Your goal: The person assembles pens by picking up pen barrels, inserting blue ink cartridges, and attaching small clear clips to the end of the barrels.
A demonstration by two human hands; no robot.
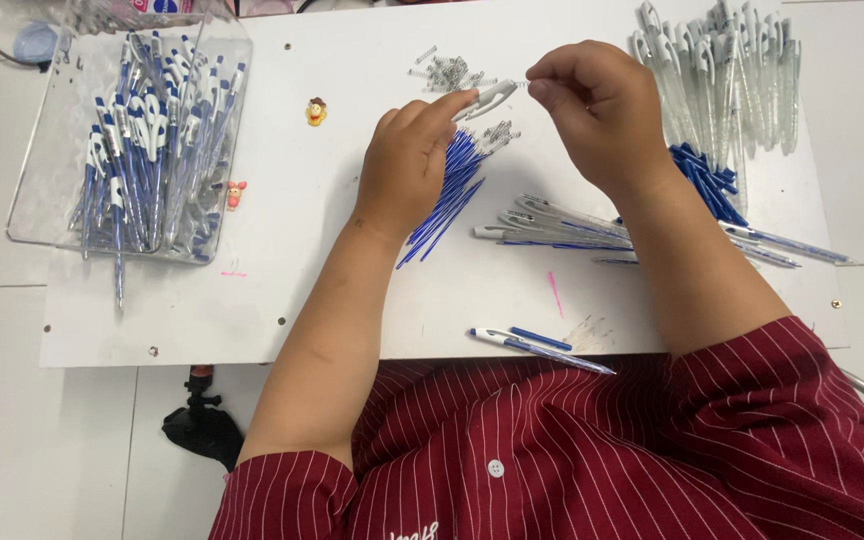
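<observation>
Both bare forearms reached forward from striped red sleeves, elbows apart and hands drawn close together. The left hand (407,160) lay knuckles up, its fingers curled and its fingertips (457,100) pinched together, pointing to the right. The right hand (597,105) sat slightly farther forward, wrist bent inward, fingers folded into a loose fist with thumb and forefinger pressed together (the exact contact was hidden by the knuckles). The two hands were near each other but did not touch.
</observation>
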